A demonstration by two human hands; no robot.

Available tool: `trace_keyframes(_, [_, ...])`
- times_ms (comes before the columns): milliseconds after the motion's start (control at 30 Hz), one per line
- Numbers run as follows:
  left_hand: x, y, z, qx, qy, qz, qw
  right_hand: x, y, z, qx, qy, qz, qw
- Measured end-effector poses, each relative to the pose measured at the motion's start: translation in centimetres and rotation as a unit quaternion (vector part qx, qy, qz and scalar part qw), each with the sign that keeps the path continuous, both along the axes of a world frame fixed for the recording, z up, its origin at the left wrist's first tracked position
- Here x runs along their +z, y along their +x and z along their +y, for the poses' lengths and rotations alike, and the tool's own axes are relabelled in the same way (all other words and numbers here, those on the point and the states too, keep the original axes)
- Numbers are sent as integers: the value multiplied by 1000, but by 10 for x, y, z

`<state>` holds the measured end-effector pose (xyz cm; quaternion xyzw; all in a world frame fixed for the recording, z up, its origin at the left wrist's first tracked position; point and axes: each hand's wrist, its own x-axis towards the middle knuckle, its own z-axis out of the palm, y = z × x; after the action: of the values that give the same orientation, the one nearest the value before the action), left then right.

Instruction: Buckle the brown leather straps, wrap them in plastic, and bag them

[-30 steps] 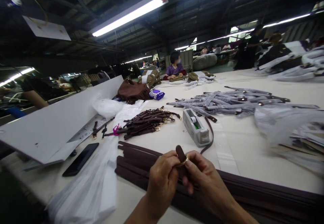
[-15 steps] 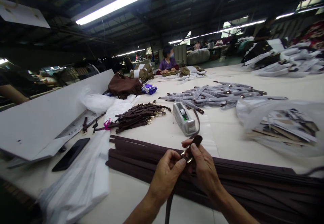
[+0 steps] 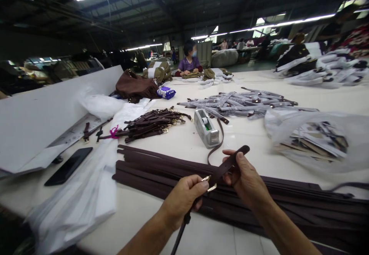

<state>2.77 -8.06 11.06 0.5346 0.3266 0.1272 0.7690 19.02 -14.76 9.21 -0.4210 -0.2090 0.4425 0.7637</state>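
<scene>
A dark brown strap (image 3: 226, 167) is held raised above the counter (image 3: 150, 216), over a bundle of long dark strips (image 3: 155, 173). Its gold-coloured buckle (image 3: 212, 188) is gripped by the left hand (image 3: 184, 193): thumb closed down on the frame, fingers curled beneath. The free end is pinched by the right hand (image 3: 248, 174) close to the rounded tip, thumb on the near face, a forefinger extended behind, the rest loosely bent.

Grip rationale (inferred): the buckle is probably steadied by one of the hands so that the strap can be drawn straight by the other. The strips are laid side by side, presumably to avoid tangling. The tape dispenser (image 3: 208, 132), just beyond them, is likely placed for easy reach. Plastic-wrapped straps (image 3: 233, 103) are heaped apart from the buckled straps (image 3: 152, 126), perhaps as a sorting measure.

Orientation: the tip is pointed up and rightward, away from the wearer. The long axis is slanted down-left to the buckle; below the left hand, a narrower dark length is seen, directed more steeply toward the wearer. Whether it is one piece with the strap cannot be told.
</scene>
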Motion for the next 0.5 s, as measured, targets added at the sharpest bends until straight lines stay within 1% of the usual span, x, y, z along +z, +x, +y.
trace_keyframes(67, [-5, 4, 0, 1, -8, -6, 1000, -4, -4, -2, 12, 4, 24, 1000])
trace_keyframes(100, [-8, 7, 0, 1, -12, -4, 1000, -7, -6, -4, 28, -3, 18, 999])
trace_keyframes(167, [-12, 11, 1, -10, -24, 7, 1000, -12, -10, -8, 68, -28, -42, 996])
trace_keyframes(233, [-17, 13, 3, -34, -33, 4, 999, -16, -12, -12, 84, -56, -114, 988])
trace_keyframes(300, [-20, 13, 5, -53, -42, -3, 998, -19, -12, -15, 65, -83, -129, 986])
trace_keyframes(400, [-23, 10, 9, -80, -64, 9, 995, -19, -8, -17, 12, -112, -76, 991])
trace_keyframes(500, [-22, 8, 11, -108, -77, 20, 991, -16, -4, -17, -37, -108, -41, 993])
